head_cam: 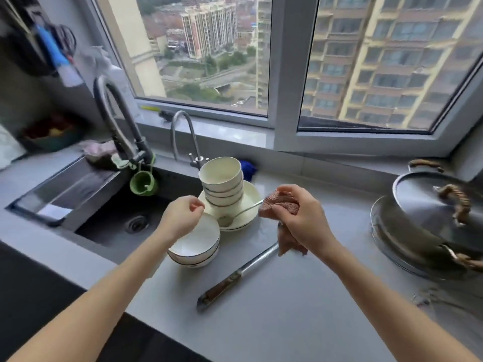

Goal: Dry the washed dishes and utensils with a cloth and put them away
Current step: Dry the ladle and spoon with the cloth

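- Standing at far left against the wall: a green bowl (51, 137) of blurred contents.
- Arching over the dark sink (112, 218): a black pull-down faucet (115, 121), with a green strainer cup (143, 182) hanging from it and a pinkish rag (100, 150) lying just behind it.
- Rising behind the sink's right corner: a slimmer chrome faucet (183, 131).
- Hovering over the low bowl stack (196, 246) at the sink's right edge: the left hand (180, 218), fingers curled toward the thumb as if pinching; cannot tell whether anything is being gripped.
- Leaning slightly leftward on a cream plate (248, 197): a taller stack of white bowls (222, 184), mouths tilting toward the camera.
- Peeking out behind the tall stack: a blue object (248, 169), too hidden for naming.
- Lying across the plate: a metal spoon (235, 215), bowl end near the plate's front rim, handle end disappearing into the cloth.
- Grasping a pink waffle-weave cloth (281, 203) wrapped round the spoon's handle: the right hand (303, 218), fingers curling about the bunched fabric, a loose tail dangling below the palm.
- Resting diagonally on the grey countertop (287, 309): a wood-handled utensil (235, 275), upper end passing under the cloth.
- Sitting at far right: a steel wok (407, 244) with a tilted lid (423, 199) bearing a wrapped handle.
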Available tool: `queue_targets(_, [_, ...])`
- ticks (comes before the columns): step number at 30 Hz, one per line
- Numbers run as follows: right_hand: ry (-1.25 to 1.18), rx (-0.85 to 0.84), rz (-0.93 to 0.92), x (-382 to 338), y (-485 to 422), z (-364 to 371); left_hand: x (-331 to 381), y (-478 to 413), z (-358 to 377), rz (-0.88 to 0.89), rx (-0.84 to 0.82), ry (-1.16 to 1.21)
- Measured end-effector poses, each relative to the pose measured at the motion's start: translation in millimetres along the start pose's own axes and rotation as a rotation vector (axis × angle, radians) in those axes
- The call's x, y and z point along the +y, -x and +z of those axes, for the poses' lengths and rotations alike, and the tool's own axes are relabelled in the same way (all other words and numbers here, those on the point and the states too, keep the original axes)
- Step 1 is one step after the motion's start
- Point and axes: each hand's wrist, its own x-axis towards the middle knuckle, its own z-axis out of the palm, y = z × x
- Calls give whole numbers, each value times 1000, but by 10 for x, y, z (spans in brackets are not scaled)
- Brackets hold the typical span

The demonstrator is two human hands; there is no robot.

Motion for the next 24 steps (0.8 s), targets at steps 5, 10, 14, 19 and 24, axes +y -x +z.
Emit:
queue_targets(5, [-2, 88, 109, -13, 42, 246, -73, 390, 609, 236, -226, -147])
queue_targets(10, [25, 264, 348, 185, 348, 217, -116, 303, 1385, 286, -438, -578])
queue_targets(14, [32, 384, 536, 362, 741, 247, -262, 201, 1617, 228, -514, -574])
queue_targets(19, [12, 499, 657, 430, 1110, 418, -286, 91, 1566, 37, -721, -158])
queue_targets(24, [-81, 605, 659, 301, 1124, 452, 11, 26, 1175, -369, -1102, 509])
